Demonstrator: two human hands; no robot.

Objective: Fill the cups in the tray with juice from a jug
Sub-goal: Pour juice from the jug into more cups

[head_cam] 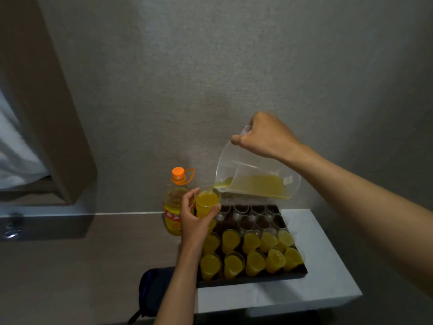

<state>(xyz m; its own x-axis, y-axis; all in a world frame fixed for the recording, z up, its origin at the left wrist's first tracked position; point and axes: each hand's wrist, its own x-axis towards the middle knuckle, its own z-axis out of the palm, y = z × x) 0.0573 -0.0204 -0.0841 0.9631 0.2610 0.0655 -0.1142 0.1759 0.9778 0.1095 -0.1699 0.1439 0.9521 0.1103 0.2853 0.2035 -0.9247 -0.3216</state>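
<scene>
Right hand (pixel 264 137) grip clenched round the handle of the clear jug (pixel 255 177), centre-right of frame, jug tipped spout-down to the left, juice (pixel 257 187) pooled in its low side and running off the spout. Left hand (pixel 194 221) grip wraps a clear cup (pixel 207 204), held up just under the spout, nearly full of juice, above the upper left corner of the tray. Black tray (pixel 253 279) on white worktop (pixel 311 231), lower centre: two near rows of filled cups (pixel 253 254), far rows of empty cups (pixel 250 214). Juice bottle (pixel 174 207) with orange cap stands left of tray, behind left hand. Dark pouch (pixel 152 287) at tray's lower left edge.
</scene>
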